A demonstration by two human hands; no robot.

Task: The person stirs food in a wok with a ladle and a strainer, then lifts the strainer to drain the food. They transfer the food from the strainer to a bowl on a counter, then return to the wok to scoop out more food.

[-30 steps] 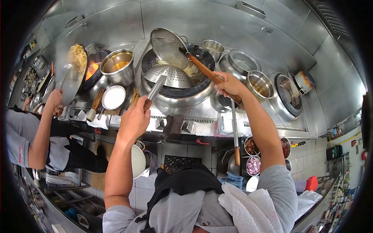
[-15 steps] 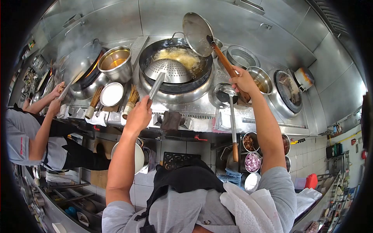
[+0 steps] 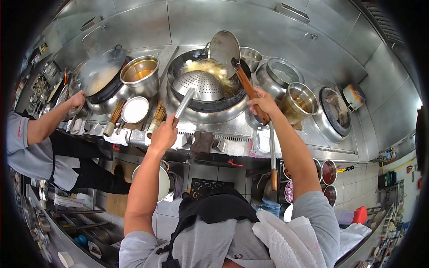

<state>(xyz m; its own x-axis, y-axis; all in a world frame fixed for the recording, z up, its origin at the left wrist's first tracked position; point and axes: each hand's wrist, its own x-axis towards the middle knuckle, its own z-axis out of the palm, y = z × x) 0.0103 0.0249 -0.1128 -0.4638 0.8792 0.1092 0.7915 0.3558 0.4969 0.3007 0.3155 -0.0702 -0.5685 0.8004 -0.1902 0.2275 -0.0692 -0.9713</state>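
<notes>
Gripping: left hand [image 3: 164, 134] clenched on strainer [image 3: 196, 87] handle, right hand [image 3: 262, 103] clasping ladle [image 3: 242, 80] handle.
Handling: stiff steel, probably oily; hold handle ends.

The strainer [image 3: 199, 85] hid much of the wok's [image 3: 214, 106] contents, the right hand [image 3: 263, 105] covered part of the ladle's [image 3: 225, 47] handle, and the co-worker [image 3: 27, 156] was cut off at left.

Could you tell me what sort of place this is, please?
Probably a commercial restaurant kitchen: a steel range with several burner wells, a big wok of frying food, and a co-worker at a second wok alongside.
</notes>
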